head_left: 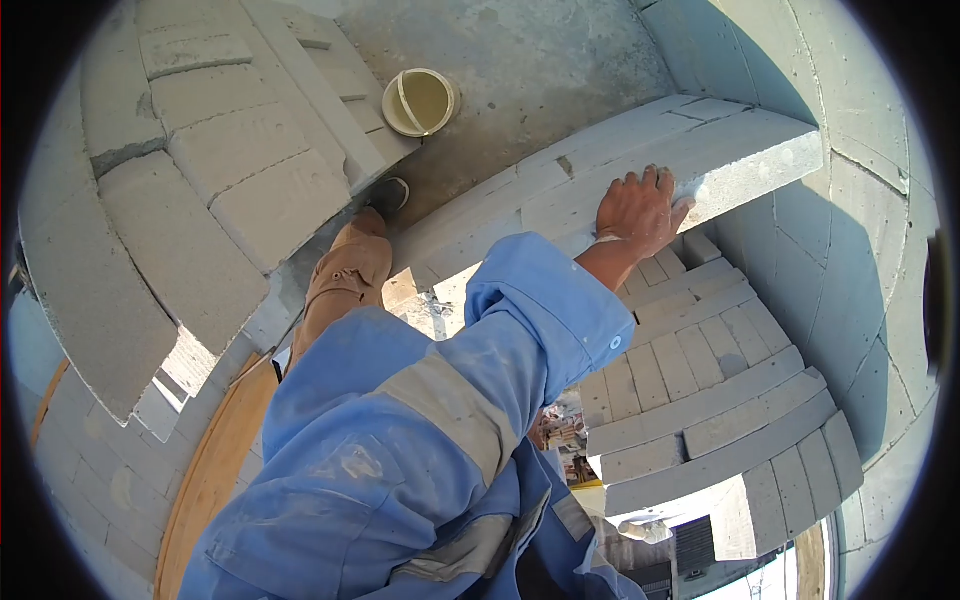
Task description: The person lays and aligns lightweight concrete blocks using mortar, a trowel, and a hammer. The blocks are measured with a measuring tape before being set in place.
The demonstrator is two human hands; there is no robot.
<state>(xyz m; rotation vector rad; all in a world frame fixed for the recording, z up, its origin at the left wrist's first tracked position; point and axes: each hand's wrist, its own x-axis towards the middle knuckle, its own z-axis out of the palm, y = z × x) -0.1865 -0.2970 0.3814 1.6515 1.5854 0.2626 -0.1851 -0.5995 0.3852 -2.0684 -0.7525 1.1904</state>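
Note:
My left hand (643,212) rests on the low wall of pale grey blocks (590,185), close to its near edge. Its back faces me, the fingers lie over the block surface and the thumb is apart from them. A blue sleeve (540,310) with a light grey band covers the arm. I cannot make out my right hand. A small reddish-brown patch shows beside the sleeve, too hidden to name. Below the wall on the left is a leg in brown trousers (345,265) with a dark shoe (392,195).
A cream bucket (450,105) with a handle stands on the concrete floor (530,50). Large blocks (240,150) are stacked at the left, more blocks (700,350) at the lower right. A block wall (850,200) rises on the right. A wooden plank (215,480) lies lower left.

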